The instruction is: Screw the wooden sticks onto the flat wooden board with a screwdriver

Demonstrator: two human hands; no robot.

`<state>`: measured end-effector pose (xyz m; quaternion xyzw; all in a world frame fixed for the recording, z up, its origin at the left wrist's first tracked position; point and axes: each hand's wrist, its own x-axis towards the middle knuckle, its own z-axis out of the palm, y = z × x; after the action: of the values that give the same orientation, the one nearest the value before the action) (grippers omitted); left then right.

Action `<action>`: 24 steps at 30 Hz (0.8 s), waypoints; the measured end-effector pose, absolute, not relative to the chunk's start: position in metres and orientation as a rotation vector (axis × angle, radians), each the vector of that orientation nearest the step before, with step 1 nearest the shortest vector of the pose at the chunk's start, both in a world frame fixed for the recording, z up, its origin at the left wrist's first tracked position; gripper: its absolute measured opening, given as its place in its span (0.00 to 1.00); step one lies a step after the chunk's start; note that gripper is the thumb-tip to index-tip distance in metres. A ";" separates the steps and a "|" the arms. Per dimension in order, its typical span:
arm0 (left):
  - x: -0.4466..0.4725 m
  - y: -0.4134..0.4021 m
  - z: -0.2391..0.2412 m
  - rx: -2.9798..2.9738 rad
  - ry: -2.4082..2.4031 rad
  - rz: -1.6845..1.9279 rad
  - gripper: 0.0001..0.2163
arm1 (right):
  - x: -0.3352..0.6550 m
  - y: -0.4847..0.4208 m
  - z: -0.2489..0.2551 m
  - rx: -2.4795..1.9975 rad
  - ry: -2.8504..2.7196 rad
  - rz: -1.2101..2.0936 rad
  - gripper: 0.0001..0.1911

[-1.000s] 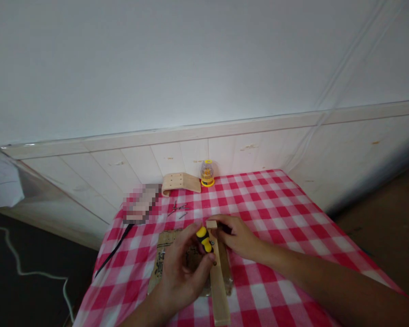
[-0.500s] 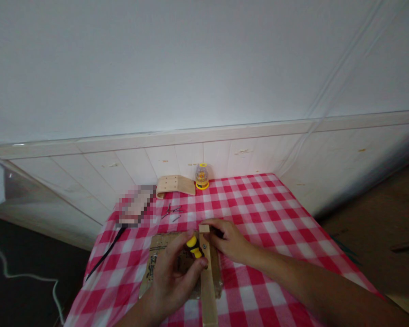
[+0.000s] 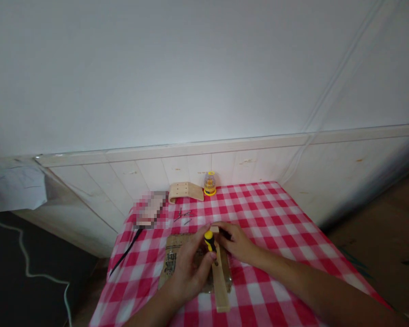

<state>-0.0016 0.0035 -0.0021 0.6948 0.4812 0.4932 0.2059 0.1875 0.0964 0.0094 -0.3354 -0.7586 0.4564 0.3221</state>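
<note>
My left hand [image 3: 194,268] is closed around a small yellow-and-black screwdriver [image 3: 209,240], its handle tilted up over a pale wooden strip [image 3: 221,288]. The tip of the tool is hidden. My right hand [image 3: 236,240] grips the strip's far end, thumb and fingers on either side. Beneath the strip lies a brown cardboard piece [image 3: 170,259] with dark printing, partly covered by my left hand. A dark spot that looks like a hole or screw shows on the strip near my left thumb.
Several loose screws [image 3: 183,215] lie on the red-and-white checked tablecloth [image 3: 259,204]. Behind them stand a bent wooden piece [image 3: 186,190] with holes and a clear-and-yellow bit holder [image 3: 210,184]. A blurred-out flat object [image 3: 152,210] with a black strap lies left. The wall [image 3: 204,91] bounds the far edge.
The view has shifted, so everything sits further right. My left hand has brought the screwdriver over the wooden strip, with the handle more upright. My right hand keeps its hold.
</note>
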 end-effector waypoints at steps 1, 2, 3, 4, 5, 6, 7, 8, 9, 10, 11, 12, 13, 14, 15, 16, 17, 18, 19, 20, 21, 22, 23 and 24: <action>-0.001 0.004 -0.002 1.930 1.327 1.373 0.28 | 0.187 0.097 0.009 -0.880 -1.998 1.175 0.14; 0.000 0.004 -0.001 1.927 1.311 1.374 0.29 | 0.187 0.097 0.009 -0.876 -1.998 1.156 0.14; 0.001 0.005 -0.001 1.924 1.298 1.367 0.28 | 0.187 0.097 0.009 -0.872 -1.997 1.147 0.13; 0.002 0.005 0.001 1.916 1.289 1.370 0.27 | 0.187 0.097 0.008 -0.867 -1.996 1.140 0.13; 0.003 0.006 0.002 1.904 1.289 1.373 0.27 | 0.186 0.096 0.008 -0.866 -1.996 1.134 0.13; 0.004 0.007 0.004 1.890 1.300 1.375 0.27 | 0.186 0.096 0.009 -0.868 -1.995 1.131 0.12; 0.005 0.008 0.006 1.875 1.315 1.380 0.26 | 0.186 0.095 0.009 -0.877 -1.993 1.125 0.12; 0.006 0.008 0.008 1.864 1.329 1.381 0.26 | 0.186 0.095 0.009 -0.891 -1.991 1.117 0.11; 0.007 0.009 0.010 1.858 1.339 1.382 0.26 | 0.186 0.094 0.010 -0.908 -1.986 1.108 0.11; 0.008 0.010 0.011 1.857 1.343 1.383 0.26 | 0.185 0.094 0.011 -0.927 -1.984 1.097 0.11; 0.008 0.010 0.012 1.862 1.342 1.384 0.26 | 0.184 0.094 0.013 -0.944 -1.980 1.086 0.10; 0.009 0.011 0.013 1.867 1.340 1.391 0.26 | 0.184 0.094 0.014 -0.960 -1.974 1.079 0.09; 0.009 0.011 0.013 1.871 1.341 1.404 0.26 | 0.183 0.094 0.015 -0.970 -1.971 1.076 0.08; 0.009 0.012 0.013 1.874 1.343 1.418 0.27 | 0.181 0.094 0.016 -0.977 -1.969 1.077 0.08; 0.009 0.012 0.013 1.878 1.347 1.432 0.27 | 0.180 0.093 0.016 -0.982 -1.969 1.084 0.08; 0.009 0.012 0.012 1.881 1.349 1.438 0.26 | 0.178 0.093 0.016 -0.988 -1.966 1.091 0.08; 0.009 0.012 0.012 1.882 1.350 1.440 0.26 | 0.177 0.092 0.015 -0.998 -1.956 1.092 0.08; 0.009 0.012 0.012 1.881 1.350 1.438 0.26 | 0.175 0.091 0.014 -1.006 -1.946 1.094 0.09; 0.010 0.012 0.012 1.877 1.349 1.433 0.25 | 0.174 0.089 0.012 -1.019 -1.913 1.084 0.11; 0.010 0.011 0.012 1.869 1.342 1.432 0.26 | 0.174 0.088 0.010 -1.042 -1.848 1.051 0.10; 0.010 0.011 0.012 1.857 1.336 1.437 0.26 | 0.174 0.086 0.008 -1.048 -1.835 1.035 0.11; 0.010 0.011 0.012 1.847 1.328 1.431 0.27 | 0.174 0.085 0.006 -1.046 -1.840 1.029 0.11; 0.010 0.010 0.012 1.834 1.328 1.429 0.28 | 0.175 0.084 0.004 -1.048 -1.834 1.030 0.11; 0.010 0.010 0.011 1.817 1.336 1.425 0.28 | 0.176 0.084 0.003 -1.044 -1.835 1.060 0.11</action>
<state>0.0101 0.0096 0.0115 0.6621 0.4868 0.5192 0.2347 0.1758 0.0839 0.0028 -0.4089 -0.7185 0.4152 0.3797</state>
